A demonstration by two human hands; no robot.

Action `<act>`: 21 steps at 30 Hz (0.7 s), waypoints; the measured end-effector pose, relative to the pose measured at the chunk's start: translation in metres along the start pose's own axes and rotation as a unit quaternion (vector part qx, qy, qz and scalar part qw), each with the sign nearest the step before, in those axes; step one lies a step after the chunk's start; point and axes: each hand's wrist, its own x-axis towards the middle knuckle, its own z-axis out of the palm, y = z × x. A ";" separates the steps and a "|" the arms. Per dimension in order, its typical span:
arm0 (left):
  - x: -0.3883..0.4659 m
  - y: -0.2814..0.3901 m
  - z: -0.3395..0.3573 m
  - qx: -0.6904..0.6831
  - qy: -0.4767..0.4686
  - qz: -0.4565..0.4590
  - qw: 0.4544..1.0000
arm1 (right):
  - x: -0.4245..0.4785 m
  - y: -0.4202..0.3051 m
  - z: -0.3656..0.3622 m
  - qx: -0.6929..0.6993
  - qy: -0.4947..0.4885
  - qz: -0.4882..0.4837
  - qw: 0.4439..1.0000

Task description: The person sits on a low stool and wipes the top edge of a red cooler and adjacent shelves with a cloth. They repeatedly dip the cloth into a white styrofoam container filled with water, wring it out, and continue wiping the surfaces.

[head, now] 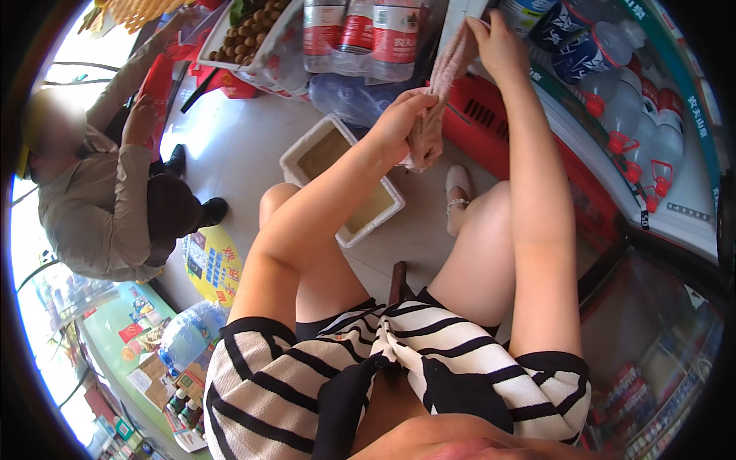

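Observation:
A pinkish cloth (444, 86) is stretched between my two hands, gathered into folds. My left hand (407, 122) grips its lower part, where a crumpled end hangs beneath the fingers. Higher up, close to the edge of the display fridge, my right hand (499, 47) pinches the other end. Below my left forearm a white foam box (372, 214) stands on the floor, holding murky, yellowish-brown liquid. My forearm hides the middle of the box.
The fridge (581, 201) with a red base holds several water bottles (624, 109) on my right. Shrink-wrapped bottles (361, 40) and a crate of longans (247, 34) stand ahead. Another person (98, 213) is on the left, holding something red (155, 98). A counter (123, 322) carries goods.

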 end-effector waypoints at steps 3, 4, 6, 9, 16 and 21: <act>0.003 -0.003 0.004 0.010 0.009 -0.015 1.000 | -0.005 -0.013 0.005 0.011 0.037 0.041 0.998; -0.001 0.000 0.008 0.010 0.018 -0.023 1.000 | -0.006 -0.024 0.000 0.012 0.011 0.064 0.998; -0.002 0.001 0.010 0.010 0.018 -0.027 0.999 | -0.006 -0.029 0.001 0.017 0.018 0.073 0.997; -0.002 0.002 0.007 0.004 0.021 -0.022 1.000 | -0.003 -0.029 0.010 0.035 0.092 0.055 0.994; 0.001 0.008 -0.004 0.010 0.046 -0.009 0.999 | 0.006 -0.057 -0.006 0.070 0.087 0.157 0.981; -0.006 0.008 -0.008 -0.005 0.002 -0.013 1.000 | 0.005 -0.014 -0.019 -0.008 -0.029 -0.035 0.999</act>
